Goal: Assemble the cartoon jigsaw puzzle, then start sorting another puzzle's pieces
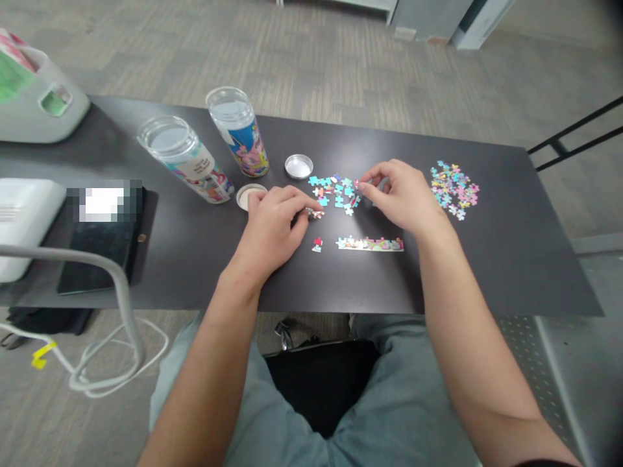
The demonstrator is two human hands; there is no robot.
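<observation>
My left hand [275,224] rests on the black table [195,259] and pinches a small puzzle piece [315,212] at its fingertips. My right hand [402,194] hovers over a loose cluster of mostly blue puzzle pieces [335,191] and pinches one small piece [359,185] between thumb and forefinger. A joined strip of pieces [370,244] lies near the table's front, with a single red piece [317,244] to its left. A bigger pile of pastel pieces [454,188] lies to the right of my right hand.
Two clear puzzle tubes stand or lean at the back left: one tilted [187,159], one upright [239,133]. Two round lids [298,166] [247,194] lie near them. A dark notebook [100,237] and white devices [24,220] occupy the left end. Cables hang below.
</observation>
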